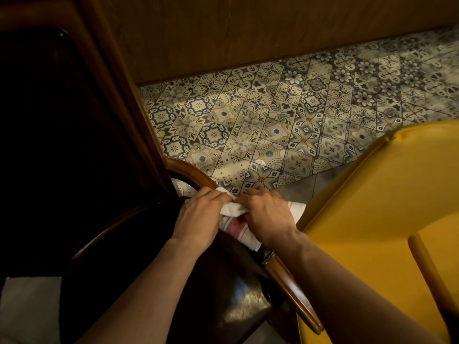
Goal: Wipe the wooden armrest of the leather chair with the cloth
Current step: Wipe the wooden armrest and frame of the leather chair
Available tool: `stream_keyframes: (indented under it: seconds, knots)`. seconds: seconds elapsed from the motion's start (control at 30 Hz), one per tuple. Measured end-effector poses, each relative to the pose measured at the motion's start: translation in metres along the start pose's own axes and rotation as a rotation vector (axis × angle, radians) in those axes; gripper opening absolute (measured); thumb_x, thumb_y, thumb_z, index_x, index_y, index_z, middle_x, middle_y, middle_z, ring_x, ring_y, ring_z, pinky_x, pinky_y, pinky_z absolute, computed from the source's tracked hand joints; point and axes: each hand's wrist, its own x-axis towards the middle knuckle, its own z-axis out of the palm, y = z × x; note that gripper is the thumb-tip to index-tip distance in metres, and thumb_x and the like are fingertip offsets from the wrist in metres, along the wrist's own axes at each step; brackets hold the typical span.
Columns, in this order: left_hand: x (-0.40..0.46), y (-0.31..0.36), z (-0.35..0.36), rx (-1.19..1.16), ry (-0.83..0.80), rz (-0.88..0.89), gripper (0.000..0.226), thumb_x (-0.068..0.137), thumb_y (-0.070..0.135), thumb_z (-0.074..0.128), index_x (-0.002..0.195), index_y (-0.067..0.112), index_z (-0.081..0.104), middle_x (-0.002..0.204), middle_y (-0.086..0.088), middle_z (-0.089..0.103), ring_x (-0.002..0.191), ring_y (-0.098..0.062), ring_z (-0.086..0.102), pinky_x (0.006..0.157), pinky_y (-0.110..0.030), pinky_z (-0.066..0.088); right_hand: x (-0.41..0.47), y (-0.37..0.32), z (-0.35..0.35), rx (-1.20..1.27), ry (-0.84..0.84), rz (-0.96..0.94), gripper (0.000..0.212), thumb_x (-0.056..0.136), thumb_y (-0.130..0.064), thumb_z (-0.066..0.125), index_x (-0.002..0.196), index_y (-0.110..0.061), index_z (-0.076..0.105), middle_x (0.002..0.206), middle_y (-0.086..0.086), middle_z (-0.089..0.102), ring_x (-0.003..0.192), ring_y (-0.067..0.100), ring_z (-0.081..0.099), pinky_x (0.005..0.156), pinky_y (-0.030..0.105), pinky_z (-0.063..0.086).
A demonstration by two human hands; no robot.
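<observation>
A white cloth [233, 210] with red stripes lies bunched over the wooden armrest [192, 173] of the dark leather chair [223, 281]. My left hand [198, 214] grips the cloth's left end, pressed on the curved rail. My right hand [267, 217] grips its right part, fingers closed over the fabric. The armrest shows again below the hands, running toward the lower right as a glossy brown rail. The part of the rail under the cloth and hands is hidden.
A yellow upholstered chair [372, 207] stands close on the right, nearly touching the armrest. A dark wooden table [62, 120] fills the left. Patterned floor tiles [273, 120] and a wood-panelled wall [248, 33] lie ahead.
</observation>
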Motion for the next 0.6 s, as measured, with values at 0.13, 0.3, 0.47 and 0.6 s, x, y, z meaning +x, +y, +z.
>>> stream_keyframes:
  seconds: [0.13,0.3,0.47,0.6]
  knots:
    - [-0.010,0.013,0.004,-0.005,-0.005,0.024,0.043,0.080,0.009,0.068,0.117,0.031,0.062,0.113,0.009,0.064,0.109,-0.014,0.048,0.085,-0.038,0.051,-0.016,0.005,-0.004,-0.045,0.010,-0.029,0.032,0.087,-0.020,0.051,0.116,-0.027,0.063,0.113,-0.001,0.065,0.108,0.026,0.056,0.089,0.037,0.041]
    - [-0.027,0.037,0.007,-0.051,-0.045,0.064,0.039,0.083,0.016,0.069,0.117,0.034,0.060,0.110,0.015,0.062,0.104,-0.008,0.047,0.077,-0.027,0.046,-0.052,0.013,-0.008,-0.090,0.012,-0.043,0.024,0.088,-0.027,0.056,0.111,-0.029,0.062,0.108,-0.004,0.064,0.106,0.025,0.056,0.086,0.036,0.041]
    - [-0.047,0.067,-0.002,-0.065,-0.060,0.111,0.047,0.082,0.012,0.067,0.120,0.035,0.055,0.114,0.016,0.059,0.107,-0.008,0.046,0.084,-0.025,0.044,-0.092,0.020,-0.025,-0.094,0.033,-0.059,0.027,0.084,-0.030,0.055,0.111,-0.031,0.059,0.103,-0.004,0.063,0.103,0.024,0.056,0.082,0.037,0.040]
    - [-0.059,0.091,-0.028,-0.043,-0.046,0.155,0.052,0.080,0.006,0.063,0.120,0.037,0.053,0.116,0.016,0.056,0.111,-0.008,0.044,0.088,-0.029,0.046,-0.121,0.023,-0.051,-0.008,0.047,-0.046,0.040,0.078,-0.029,0.058,0.118,-0.032,0.056,0.108,-0.006,0.062,0.105,0.022,0.053,0.083,0.036,0.038]
